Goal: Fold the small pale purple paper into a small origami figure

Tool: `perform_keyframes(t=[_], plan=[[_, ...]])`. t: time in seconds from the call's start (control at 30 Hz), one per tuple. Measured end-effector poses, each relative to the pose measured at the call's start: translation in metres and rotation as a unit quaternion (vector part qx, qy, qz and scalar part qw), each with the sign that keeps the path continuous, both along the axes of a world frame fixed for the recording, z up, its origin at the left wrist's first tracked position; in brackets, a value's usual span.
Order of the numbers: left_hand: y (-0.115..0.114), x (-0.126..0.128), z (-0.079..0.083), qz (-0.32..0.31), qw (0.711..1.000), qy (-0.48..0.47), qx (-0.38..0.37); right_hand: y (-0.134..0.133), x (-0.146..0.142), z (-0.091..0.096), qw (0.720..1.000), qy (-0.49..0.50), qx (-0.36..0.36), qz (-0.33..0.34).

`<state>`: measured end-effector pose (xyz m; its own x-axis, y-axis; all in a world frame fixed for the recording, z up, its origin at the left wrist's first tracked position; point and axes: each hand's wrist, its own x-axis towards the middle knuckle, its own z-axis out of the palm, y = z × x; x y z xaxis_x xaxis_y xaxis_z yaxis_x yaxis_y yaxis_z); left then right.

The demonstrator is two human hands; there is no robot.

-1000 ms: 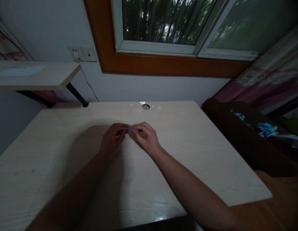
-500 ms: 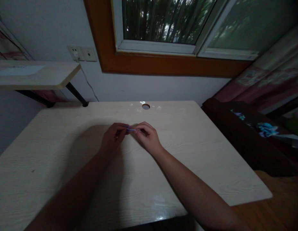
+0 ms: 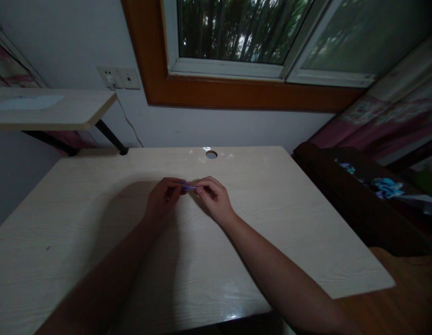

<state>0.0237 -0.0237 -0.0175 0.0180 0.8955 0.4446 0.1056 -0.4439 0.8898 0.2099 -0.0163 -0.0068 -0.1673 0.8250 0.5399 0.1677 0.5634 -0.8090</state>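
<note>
Small thin purple piece (image 3: 188, 187): held between the two hands, over the far middle of the desk; its exact shape is hidden by the fingers.
Bare left hand (image 3: 163, 196): the left end of the piece is grasped between thumb and fingers.
Bare right hand (image 3: 215, 194): the right end is pinched between thumb and fingertips, just beside the left hand.
Pale wood-grain desk (image 3: 272, 242): a broad shadow is cast over its left half; its far edge is pierced by a round cable hole (image 3: 211, 155).
Pale raised shelf (image 3: 76, 108): carried on black posts at the far left, with a white sheet (image 3: 30, 102) laid on top.
White wall socket (image 3: 118, 77): mounted above the shelf's right end, with a thin white cable (image 3: 127, 116) plugged in.
White-framed sliding window (image 3: 233, 69): bordered by brown wood.
</note>
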Motion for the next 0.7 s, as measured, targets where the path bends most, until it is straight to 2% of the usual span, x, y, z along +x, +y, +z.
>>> perform_keyframes(t=[0.33,0.7], plan=[[-0.0014,-0.0006,0.0014,0.01,0.994,0.099,0.05,0.0009,-0.0038,-0.0038,0.999,-0.032,0.043,-0.007],[-0.0006,-0.001,0.0007,0.004,0.997,0.077,0.011,-0.0001,-0.0013,0.0012,0.997,-0.042,0.05,-0.044]])
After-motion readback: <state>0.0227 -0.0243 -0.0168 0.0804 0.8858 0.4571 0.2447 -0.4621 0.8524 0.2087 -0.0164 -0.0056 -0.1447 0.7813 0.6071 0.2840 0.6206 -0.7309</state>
